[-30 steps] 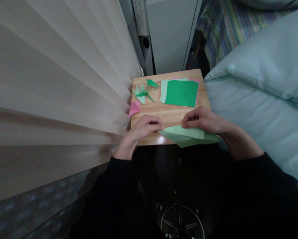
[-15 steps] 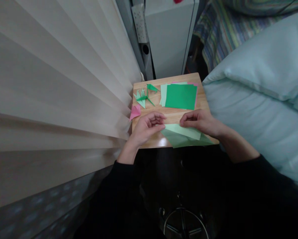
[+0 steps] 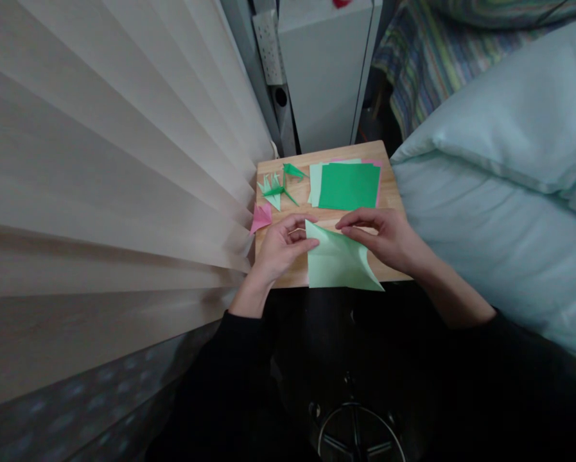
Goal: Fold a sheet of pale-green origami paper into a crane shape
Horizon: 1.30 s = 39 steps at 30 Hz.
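The table (image 3: 292, 276) bears everything here, under and around the fingers. Just beyond the right fingertips lies a stack of paper: a dark green sheet (image 3: 349, 186) on top, pale sheets (image 3: 315, 184) showing at its left side, a pink edge (image 3: 379, 168) showing at its far right corner. Beyond the left fingers sit small folded pieces: a dark green one (image 3: 273, 190) overlapping a pale one (image 3: 271, 201), and another bit of dark green (image 3: 293, 171) a little farther off. A pink piece (image 3: 262, 218) lies nearer, just beyond and to the left of the left knuckles.

The loose sheet (image 3: 338, 260), light green, is between the two hands, mostly on the near side of the fingertips, its lower right corner out past the table's near edge. The left hand (image 3: 284, 250) has it by the left edge, close to the raised upper corner, thumb in front and fingers behind. The right hand (image 3: 391, 239) is at the upper edge, thumb and fingertips close together; whether they pinch the paper I cannot tell. The sheet bows up beneath the right thumb.
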Motion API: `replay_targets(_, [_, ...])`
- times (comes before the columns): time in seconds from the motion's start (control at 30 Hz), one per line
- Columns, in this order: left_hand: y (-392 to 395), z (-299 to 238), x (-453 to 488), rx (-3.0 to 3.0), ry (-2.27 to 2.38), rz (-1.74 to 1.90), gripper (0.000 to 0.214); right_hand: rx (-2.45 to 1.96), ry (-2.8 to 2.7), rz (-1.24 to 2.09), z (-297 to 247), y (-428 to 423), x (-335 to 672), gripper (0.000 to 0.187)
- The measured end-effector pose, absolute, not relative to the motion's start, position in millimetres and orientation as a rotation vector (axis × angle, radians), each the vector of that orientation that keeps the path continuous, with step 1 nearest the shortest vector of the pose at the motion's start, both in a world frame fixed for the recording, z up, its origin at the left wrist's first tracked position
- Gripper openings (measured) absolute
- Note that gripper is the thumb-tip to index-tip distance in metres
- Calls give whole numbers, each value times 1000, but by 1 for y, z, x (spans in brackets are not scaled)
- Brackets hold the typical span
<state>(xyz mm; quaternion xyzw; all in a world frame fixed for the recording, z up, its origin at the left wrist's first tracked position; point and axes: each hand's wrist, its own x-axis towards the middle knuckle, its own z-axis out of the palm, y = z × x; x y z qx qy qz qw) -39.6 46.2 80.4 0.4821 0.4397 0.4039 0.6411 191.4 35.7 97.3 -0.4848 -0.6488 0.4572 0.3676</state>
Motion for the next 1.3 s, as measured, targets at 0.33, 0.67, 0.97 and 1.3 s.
replay_targets(0.33, [41,69,-22,1044,1006,965,33,-1303,-1881,1001,88,26,173,23])
replay_targets(0.67, [42,69,-23,1074,1181,1077,28,-1292,-1692,1177,86,26,169,24])
replay_targets(0.97, [40,76,-20,942,1187,1187,23,-1237,-1648,1307,87,24,169,27])
replay_targets(1.3, [41,74,-21,958,1277,1218,21,-1210,-1650,1334,87,23,169,27])
